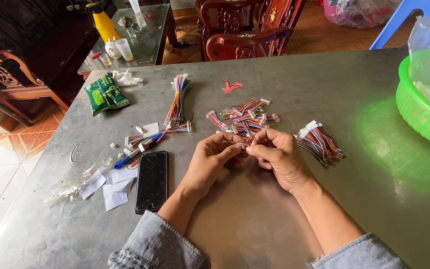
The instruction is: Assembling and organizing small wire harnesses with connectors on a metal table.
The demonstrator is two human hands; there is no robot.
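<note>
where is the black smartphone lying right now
In the head view the black smartphone lies flat on the grey metal table, just left of the left hand, beside the white paper slips.

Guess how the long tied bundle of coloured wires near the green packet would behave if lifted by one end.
The tied wire bundle would probably droop: its thin strands already fan loose at the top end. It looks light for its length. Being flat and bound, it seems unlikely to roll on the grey table, though it may slide on the smooth surface.
</note>
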